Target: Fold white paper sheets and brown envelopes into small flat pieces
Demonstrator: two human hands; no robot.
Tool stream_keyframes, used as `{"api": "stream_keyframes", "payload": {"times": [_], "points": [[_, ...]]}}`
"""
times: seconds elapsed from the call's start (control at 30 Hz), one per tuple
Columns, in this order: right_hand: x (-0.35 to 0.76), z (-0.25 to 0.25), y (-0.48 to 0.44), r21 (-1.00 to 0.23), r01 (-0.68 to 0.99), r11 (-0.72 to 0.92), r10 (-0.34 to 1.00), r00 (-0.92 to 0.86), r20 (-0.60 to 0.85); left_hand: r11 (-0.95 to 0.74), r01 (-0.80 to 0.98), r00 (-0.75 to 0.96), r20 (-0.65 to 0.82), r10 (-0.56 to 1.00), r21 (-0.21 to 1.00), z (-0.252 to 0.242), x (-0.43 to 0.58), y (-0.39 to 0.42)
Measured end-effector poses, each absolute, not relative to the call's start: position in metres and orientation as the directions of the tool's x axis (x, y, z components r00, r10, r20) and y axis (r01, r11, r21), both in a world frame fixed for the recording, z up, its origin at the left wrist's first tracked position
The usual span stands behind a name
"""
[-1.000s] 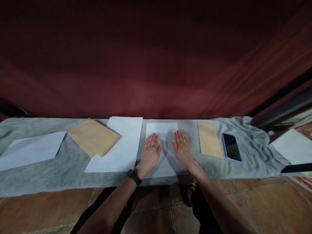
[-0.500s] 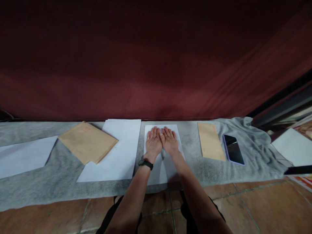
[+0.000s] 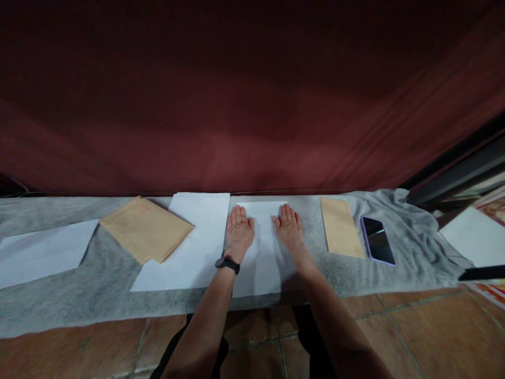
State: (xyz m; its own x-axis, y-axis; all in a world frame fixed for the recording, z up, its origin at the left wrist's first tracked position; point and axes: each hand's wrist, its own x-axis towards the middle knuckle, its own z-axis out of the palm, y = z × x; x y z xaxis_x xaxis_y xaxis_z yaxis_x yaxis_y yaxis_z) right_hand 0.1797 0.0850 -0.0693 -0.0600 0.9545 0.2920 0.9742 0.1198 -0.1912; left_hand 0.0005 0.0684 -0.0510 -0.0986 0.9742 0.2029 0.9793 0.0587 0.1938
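A white sheet of paper (image 3: 260, 258) lies lengthwise on the grey cloth in front of me. My left hand (image 3: 240, 229) rests palm down over its left edge, fingers stretched forward and thumb out. Over the sheet's right edge lies my right hand (image 3: 289, 226), also flat with its thumb out. Neither hand holds anything. Between them the middle of the sheet shows. Left of my left hand is a pile of white paper (image 3: 205, 242), partly covered by brown envelopes (image 3: 148, 229). A single brown envelope (image 3: 341, 227) lies to the right of my right hand.
A phone (image 3: 377, 239) in a purple case lies right of the single envelope. Another white paper (image 3: 43, 252) is at far left. The grey cloth (image 3: 106, 289) bunches up at right. A dark red upright surface (image 3: 236, 131) stands behind; tiled floor (image 3: 434, 326) lies below.
My hands were side by side at the middle of the sheet. They have slid apart, the left one to the left edge and the right one to the right edge.
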Motion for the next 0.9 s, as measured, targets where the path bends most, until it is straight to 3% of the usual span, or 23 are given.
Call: {"api": "stream_keyframes", "payload": {"times": [0.2, 0.3, 0.43, 0.53, 0.63, 0.9], "points": [[0.203, -0.065, 0.080, -0.157, 0.986, 0.059, 0.962, -0.014, 0.274, 0.095, 0.979, -0.107, 0.058, 0.993, 0.181, -0.036, -0.005, 0.058], [0.205, -0.058, 0.074, -0.169, 0.985, 0.028, 0.964, 0.017, 0.264, 0.036, 0.981, -0.056, 0.098, 0.994, 0.192, -0.031, 0.009, 0.040], [0.189, -0.051, 0.051, -0.236, 0.949, 0.211, 0.964, -0.160, 0.214, -0.241, 0.941, 0.199, 0.185, 0.962, 0.239, -0.037, 0.035, 0.007], [0.175, -0.051, 0.027, -0.279, 0.886, 0.371, 0.926, -0.332, 0.178, -0.326, 0.911, 0.283, 0.189, 0.940, 0.254, -0.046, 0.040, -0.011], [0.174, -0.054, 0.008, -0.265, 0.855, 0.445, 0.894, -0.408, 0.185, -0.327, 0.913, 0.292, 0.169, 0.941, 0.243, -0.050, 0.029, -0.018], [0.205, -0.058, 0.001, -0.195, 0.905, 0.379, 0.916, -0.336, 0.220, -0.270, 0.949, 0.252, 0.122, 0.960, 0.164, -0.044, -0.003, -0.021]]}}
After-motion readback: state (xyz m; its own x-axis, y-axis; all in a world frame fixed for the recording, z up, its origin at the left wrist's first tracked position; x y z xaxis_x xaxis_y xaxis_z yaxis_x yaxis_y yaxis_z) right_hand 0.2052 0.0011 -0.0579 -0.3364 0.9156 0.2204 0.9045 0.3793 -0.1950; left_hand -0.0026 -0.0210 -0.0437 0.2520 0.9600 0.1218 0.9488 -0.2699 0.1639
